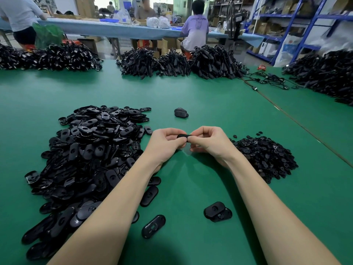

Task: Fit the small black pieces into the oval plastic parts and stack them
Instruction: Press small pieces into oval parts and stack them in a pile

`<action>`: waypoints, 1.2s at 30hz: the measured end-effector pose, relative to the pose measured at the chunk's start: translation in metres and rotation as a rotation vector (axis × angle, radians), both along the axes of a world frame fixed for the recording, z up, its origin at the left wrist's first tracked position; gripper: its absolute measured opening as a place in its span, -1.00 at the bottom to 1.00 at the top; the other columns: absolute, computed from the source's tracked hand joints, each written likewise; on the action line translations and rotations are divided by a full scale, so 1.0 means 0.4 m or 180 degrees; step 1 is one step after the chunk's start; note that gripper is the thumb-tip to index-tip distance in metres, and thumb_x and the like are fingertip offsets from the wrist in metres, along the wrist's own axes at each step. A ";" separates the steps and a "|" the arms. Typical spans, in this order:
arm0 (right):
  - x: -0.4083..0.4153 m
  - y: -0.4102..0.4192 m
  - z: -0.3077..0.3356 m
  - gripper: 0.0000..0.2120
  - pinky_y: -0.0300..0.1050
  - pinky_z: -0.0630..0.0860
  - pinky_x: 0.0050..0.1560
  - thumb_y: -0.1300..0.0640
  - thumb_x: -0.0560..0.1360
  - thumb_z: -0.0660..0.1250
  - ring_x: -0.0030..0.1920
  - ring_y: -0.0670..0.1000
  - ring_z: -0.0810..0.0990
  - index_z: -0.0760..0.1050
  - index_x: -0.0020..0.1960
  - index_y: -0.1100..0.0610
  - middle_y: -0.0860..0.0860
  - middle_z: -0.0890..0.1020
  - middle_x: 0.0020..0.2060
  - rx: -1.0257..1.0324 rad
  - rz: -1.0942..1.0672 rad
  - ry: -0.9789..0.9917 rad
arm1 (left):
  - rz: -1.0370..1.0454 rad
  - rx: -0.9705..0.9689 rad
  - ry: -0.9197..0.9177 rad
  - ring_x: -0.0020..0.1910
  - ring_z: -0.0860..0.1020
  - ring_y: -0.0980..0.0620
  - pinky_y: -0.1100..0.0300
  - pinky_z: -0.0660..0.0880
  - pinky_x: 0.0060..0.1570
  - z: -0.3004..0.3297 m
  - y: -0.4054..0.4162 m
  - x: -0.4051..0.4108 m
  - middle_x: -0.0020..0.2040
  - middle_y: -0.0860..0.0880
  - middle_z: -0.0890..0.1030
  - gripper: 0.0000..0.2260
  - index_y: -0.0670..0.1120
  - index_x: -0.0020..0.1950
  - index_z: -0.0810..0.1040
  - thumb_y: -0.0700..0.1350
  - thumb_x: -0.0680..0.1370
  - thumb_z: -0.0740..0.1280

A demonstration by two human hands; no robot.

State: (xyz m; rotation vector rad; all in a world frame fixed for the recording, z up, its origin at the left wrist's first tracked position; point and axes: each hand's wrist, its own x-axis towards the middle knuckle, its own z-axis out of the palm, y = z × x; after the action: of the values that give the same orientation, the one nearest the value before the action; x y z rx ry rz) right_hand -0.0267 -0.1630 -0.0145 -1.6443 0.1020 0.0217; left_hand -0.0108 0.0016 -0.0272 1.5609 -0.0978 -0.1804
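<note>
Above the middle of the green table [191, 88], my left hand [166, 141] and my right hand [207, 140] meet, fingers curled. Together they pinch one black oval plastic part [183, 136], mostly hidden by the fingertips. A big heap of oval parts [86, 150] lies to the left. A smaller heap of small black pieces [265, 153] lies to the right. A short stack of oval parts [181, 112] sits beyond my hands. Two overlapping oval parts [217, 212] lie near my right forearm.
Loose oval parts [153, 226] lie between my forearms. Large piles of black cabled parts [172, 62] line the table's far edge, and another pile [324, 75] sits at the right. Loose cables [267, 81] trail there. People work at a blue table [107, 29] behind.
</note>
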 end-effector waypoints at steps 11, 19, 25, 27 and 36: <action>0.000 0.003 -0.011 -0.85 -0.19 0.63 -0.30 0.37 0.48 0.47 -0.45 -0.06 0.60 0.55 -0.18 0.21 -0.01 0.63 -0.45 -0.0066 -0.0092 -0.0080 | 0.0115 0.0212 -0.0098 -0.29 0.64 0.10 0.26 0.58 -0.11 -0.002 -0.008 -0.002 -0.17 -0.10 0.73 -0.89 -0.08 -0.05 0.67 -0.28 0.51 0.44; 0.000 0.001 -0.012 -0.86 -0.18 0.63 -0.28 0.37 0.49 0.47 -0.44 -0.06 0.59 0.53 -0.16 0.21 -0.01 0.62 -0.44 -0.0140 -0.0056 -0.0093 | 0.0145 0.0318 -0.0146 -0.27 0.65 0.11 0.19 0.59 -0.03 -0.007 -0.010 -0.001 -0.18 -0.05 0.73 -0.89 -0.04 -0.04 0.67 -0.25 0.51 0.45; 0.000 0.000 -0.013 -0.86 -0.17 0.64 -0.27 0.37 0.49 0.47 -0.43 -0.05 0.60 0.54 -0.15 0.22 0.00 0.62 -0.43 -0.0139 -0.0066 -0.0099 | 0.0160 0.0349 -0.0165 -0.26 0.66 0.10 0.16 0.60 0.01 -0.008 -0.011 -0.002 -0.17 -0.05 0.74 -0.89 -0.04 -0.04 0.67 -0.24 0.50 0.45; 0.000 -0.001 -0.012 -0.86 -0.17 0.64 -0.27 0.37 0.49 0.47 -0.43 -0.05 0.60 0.53 -0.16 0.22 0.01 0.62 -0.43 -0.0114 -0.0049 -0.0097 | 0.0170 0.0363 -0.0177 -0.26 0.66 0.10 0.15 0.60 0.01 -0.007 -0.013 -0.004 -0.17 -0.05 0.74 -0.89 -0.03 -0.04 0.67 -0.23 0.51 0.45; -0.006 -0.009 -0.004 -0.88 -0.14 0.68 -0.19 0.35 0.51 0.47 -0.37 -0.04 0.64 0.54 -0.12 0.22 0.04 0.64 -0.37 0.0189 0.0152 -0.0041 | -0.0022 -0.0077 0.0087 -0.22 0.66 0.04 0.22 0.60 -0.04 0.002 0.000 -0.003 -0.16 -0.08 0.73 -0.89 -0.09 -0.04 0.67 -0.28 0.50 0.44</action>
State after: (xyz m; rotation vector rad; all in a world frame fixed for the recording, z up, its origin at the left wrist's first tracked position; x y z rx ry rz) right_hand -0.0290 -0.1667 -0.0163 -1.5870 0.0516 0.0502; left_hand -0.0121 0.0016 -0.0265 1.5336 -0.0838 -0.2053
